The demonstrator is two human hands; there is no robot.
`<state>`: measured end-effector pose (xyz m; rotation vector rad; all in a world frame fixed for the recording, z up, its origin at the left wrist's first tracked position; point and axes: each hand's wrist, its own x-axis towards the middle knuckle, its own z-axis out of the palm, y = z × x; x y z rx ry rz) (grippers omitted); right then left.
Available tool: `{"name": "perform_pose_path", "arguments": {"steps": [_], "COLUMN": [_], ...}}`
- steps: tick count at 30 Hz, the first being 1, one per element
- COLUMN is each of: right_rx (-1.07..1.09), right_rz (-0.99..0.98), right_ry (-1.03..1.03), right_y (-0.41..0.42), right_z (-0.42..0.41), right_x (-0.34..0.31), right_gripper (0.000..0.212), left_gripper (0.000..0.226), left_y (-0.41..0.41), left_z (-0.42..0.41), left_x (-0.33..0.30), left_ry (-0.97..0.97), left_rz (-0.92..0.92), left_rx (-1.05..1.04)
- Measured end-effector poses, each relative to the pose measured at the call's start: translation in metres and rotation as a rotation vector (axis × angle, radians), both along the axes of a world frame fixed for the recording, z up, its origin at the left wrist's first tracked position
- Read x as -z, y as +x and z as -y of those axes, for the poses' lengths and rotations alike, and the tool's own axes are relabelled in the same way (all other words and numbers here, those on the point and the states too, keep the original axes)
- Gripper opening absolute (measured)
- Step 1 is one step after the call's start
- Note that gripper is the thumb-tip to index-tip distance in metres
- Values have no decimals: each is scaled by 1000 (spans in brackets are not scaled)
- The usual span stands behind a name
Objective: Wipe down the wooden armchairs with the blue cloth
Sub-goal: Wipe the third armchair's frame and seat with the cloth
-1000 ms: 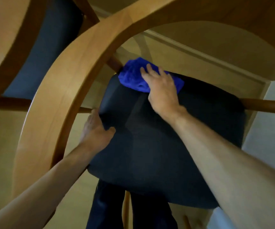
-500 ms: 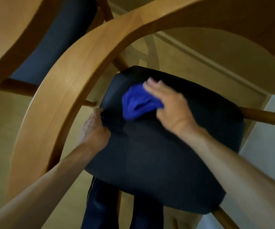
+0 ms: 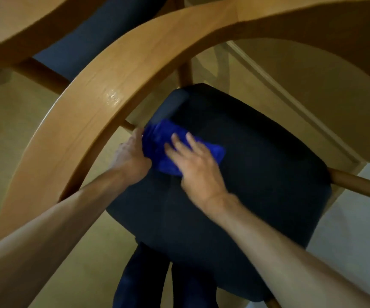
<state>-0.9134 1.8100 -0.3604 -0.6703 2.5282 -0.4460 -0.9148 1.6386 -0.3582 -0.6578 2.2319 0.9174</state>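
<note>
**Q:** What do you see from the head camera?

**A:** I look straight down on a wooden armchair. Its curved wooden rail arcs from lower left up across the top of the view. Below the rail sits the dark seat cushion. Both bare forearms reach in from the bottom corners toward the left side of that cushion.

**Q:** Where is the cloth?

**A:** The blue cloth lies bunched on the seat cushion, at its left edge, close under the rail.

**Q:** How is the right hand placed?

**A:** The right hand lies palm down on the cloth. Its fingers are straight, slightly spread, pointing up and left, pressing the cloth flat against the cushion. They are not curled round it. The wrist is bent a little, and the forearm runs down to the lower right corner.

**Q:** And the left hand?

**A:** The left hand is at the cushion's left edge, touching the cloth's left side. Its fingers are hidden by the cushion edge and the cloth, so I cannot tell whether it grips anything.

**Q:** Anything else nearby?

**A:** A second armchair of the same wood shows at the upper left, with a dark blue seat. The floor is pale yellow. The person's dark trouser legs show under the cushion's near edge.
</note>
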Motion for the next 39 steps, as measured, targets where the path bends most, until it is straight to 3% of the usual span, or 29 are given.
{"name": "perform_pose_path", "arguments": {"steps": [2,5,8,10,13,16,21,24,29,31,34,37,39], "right_rx": [-13,144,296,421,502,343,-34,165,442,504,299,119,0], "right_rz": [102,190,37,-88,-190,-239,-17,98,-204,-245,-239,-111,15], "right_ry": [-73,-252,-278,-251,-71,17,-56,-235,-392,-283,-10,-38,-32], "right_y": [13,-17,-70,-103,-109,-65,-23,-48,-88,-81,-63,-69,-77], "right_z": [1,-13,-32,-31,-6,4,-17,-17,4,20,49,55,43], "right_x": [-5,-11,-7,1,16,14,-7,-16,-6,7,22,16,6], "right_gripper": [77,80,80,64,56,73,76,73,50,46,54,57,65], "left_gripper": [74,88,81,73,69,72,76,73,67,69,73,86,101], "left_y": [4,19,41,54,59,50,40,45,53,52,43,33,28], "left_z": [0,-3,-5,-5,-4,2,6,9,12,13,15,14,8], "left_x": [-2,-9,-12,-10,-7,-5,-6,-7,-7,-7,-5,-2,1], "left_ry": [1,-19,-155,-154,-119,-124,-119,-90,-81,-66,-93,-153,-94], "left_rz": [5,-83,-216,-224,-206,-190,-169,-171,-220,-228,-256,-283,-293], "left_rx": [31,42,-30,-98,-102,-105,-117,-168,-216,-224,-199,-116,-55]}}
